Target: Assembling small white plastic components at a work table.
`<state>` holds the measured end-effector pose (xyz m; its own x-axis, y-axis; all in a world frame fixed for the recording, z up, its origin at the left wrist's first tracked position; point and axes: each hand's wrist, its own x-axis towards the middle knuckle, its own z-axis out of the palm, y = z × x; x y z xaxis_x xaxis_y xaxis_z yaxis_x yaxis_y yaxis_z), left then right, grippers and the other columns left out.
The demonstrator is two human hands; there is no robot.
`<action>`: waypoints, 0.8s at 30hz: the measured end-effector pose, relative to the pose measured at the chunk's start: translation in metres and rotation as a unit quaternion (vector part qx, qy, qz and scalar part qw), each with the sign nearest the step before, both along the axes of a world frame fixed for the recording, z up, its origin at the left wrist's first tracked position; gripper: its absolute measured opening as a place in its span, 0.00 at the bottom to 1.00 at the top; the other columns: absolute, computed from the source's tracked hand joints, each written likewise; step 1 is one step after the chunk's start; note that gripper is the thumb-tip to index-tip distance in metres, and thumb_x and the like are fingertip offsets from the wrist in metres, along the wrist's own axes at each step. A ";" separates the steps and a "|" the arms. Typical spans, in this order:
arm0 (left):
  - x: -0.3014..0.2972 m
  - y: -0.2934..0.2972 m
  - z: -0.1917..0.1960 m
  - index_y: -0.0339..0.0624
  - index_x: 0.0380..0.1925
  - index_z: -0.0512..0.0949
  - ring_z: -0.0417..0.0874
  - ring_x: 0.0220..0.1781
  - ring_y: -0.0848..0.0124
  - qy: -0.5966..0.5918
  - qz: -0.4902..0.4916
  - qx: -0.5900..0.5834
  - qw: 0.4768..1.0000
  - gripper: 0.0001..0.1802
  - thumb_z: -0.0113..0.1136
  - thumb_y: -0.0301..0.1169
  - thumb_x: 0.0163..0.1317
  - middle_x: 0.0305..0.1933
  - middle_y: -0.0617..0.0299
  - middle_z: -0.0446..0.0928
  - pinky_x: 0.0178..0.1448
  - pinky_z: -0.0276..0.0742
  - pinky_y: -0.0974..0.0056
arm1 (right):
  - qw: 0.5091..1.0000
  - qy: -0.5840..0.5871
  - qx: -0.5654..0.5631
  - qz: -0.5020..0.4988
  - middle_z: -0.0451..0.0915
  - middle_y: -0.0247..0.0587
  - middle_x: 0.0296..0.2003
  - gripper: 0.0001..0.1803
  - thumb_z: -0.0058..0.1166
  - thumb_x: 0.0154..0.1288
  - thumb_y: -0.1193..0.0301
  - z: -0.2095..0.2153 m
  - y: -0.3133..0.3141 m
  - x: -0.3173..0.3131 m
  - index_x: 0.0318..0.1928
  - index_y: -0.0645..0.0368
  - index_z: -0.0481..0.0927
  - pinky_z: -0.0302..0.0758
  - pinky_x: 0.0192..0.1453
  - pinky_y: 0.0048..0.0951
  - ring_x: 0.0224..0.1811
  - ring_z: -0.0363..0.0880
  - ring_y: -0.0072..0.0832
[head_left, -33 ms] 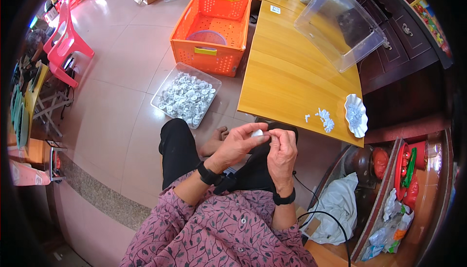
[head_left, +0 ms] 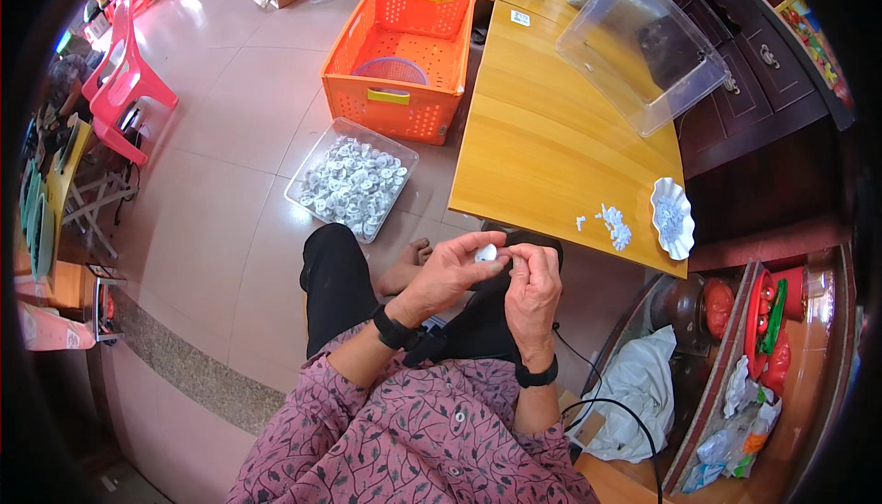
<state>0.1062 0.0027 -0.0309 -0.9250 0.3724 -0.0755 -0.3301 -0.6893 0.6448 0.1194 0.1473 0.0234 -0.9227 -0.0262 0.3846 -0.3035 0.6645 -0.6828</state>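
Note:
Over my lap, my left hand (head_left: 447, 272) pinches a small round white plastic piece (head_left: 486, 253) between thumb and fingers. Close against it is my right hand (head_left: 533, 300), its thumb and fingertips pressed together; whatever they hold is too small or hidden to make out. On the floor in front of my knees a clear plastic tub (head_left: 292, 193) holds many similar round white pieces (head_left: 354, 178). To the right, on the yellow wooden table (head_left: 514, 150), lie a small heap of tiny white parts (head_left: 616, 228) and a white scalloped dish (head_left: 681, 245) with more of them.
Behind the tub stands an orange plastic crate (head_left: 393, 111) with a purple basket (head_left: 393, 68) inside. A large clear bin (head_left: 634, 54) rests on the table's far right. A pink chair (head_left: 133, 90) is at left. A black cable (head_left: 634, 417) runs beside my right forearm.
The round white piece in my left hand has turned slightly and shows more of its face. Both hands stay in nearly the same place.

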 end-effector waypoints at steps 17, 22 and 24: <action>0.000 -0.011 0.005 0.41 0.66 0.73 0.77 0.41 0.81 0.004 0.005 -0.113 0.994 0.22 0.58 0.33 0.74 0.48 0.68 0.80 0.46 0.77 0.74 | 0.982 -0.087 -0.167 -0.026 0.77 0.37 0.34 0.05 0.57 0.67 0.80 -0.002 -0.003 0.009 0.43 0.64 0.80 0.75 0.36 0.25 0.32 0.77 0.22; 0.003 -0.018 0.001 0.37 0.64 0.74 0.84 0.46 0.76 0.023 0.009 -0.048 0.999 0.22 0.60 0.28 0.72 0.48 0.63 0.82 0.52 0.82 0.70 | 0.962 -0.125 -0.242 -0.023 0.80 0.35 0.34 0.09 0.58 0.69 0.78 0.005 -0.009 0.016 0.47 0.66 0.77 0.77 0.37 0.19 0.33 0.78 0.16; 0.005 -0.022 0.003 0.36 0.64 0.73 0.84 0.55 0.69 0.016 -0.001 -0.030 0.999 0.22 0.60 0.27 0.71 0.52 0.57 0.82 0.60 0.82 0.64 | 0.959 -0.126 -0.255 -0.013 0.80 0.35 0.34 0.10 0.58 0.68 0.79 0.007 -0.008 0.018 0.48 0.66 0.76 0.78 0.39 0.19 0.34 0.78 0.16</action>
